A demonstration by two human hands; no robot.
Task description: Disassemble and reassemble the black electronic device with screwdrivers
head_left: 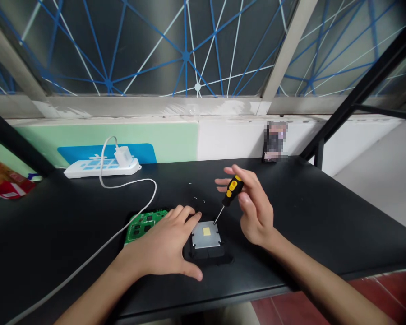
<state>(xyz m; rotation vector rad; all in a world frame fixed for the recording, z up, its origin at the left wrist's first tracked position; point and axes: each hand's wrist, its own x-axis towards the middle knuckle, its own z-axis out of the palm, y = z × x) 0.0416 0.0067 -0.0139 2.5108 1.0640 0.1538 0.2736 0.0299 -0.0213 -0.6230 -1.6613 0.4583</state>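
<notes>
My right hand [255, 210] holds a black and yellow screwdriver [233, 189] by its handle, tilted, with the tip at the upper right corner of a square metal plate [199, 240]. A small cream pad [206, 231] lies on the plate, which sits on a black part [208, 253]. My left hand [165, 241] rests spread at the left of the plate, with the thumb reaching toward the near side of the black part. Beneath and beyond that hand lies a green circuit board [140, 228], partly covered by it.
A white power strip [103, 168] with a plugged-in charger [123, 156] stands at the back left; its cable [101, 248] crosses the black table [71, 216]. Tiny screws [204, 201] lie behind the plate. A red packet [8, 180] is far left, a phone-like object [274, 142] at the back.
</notes>
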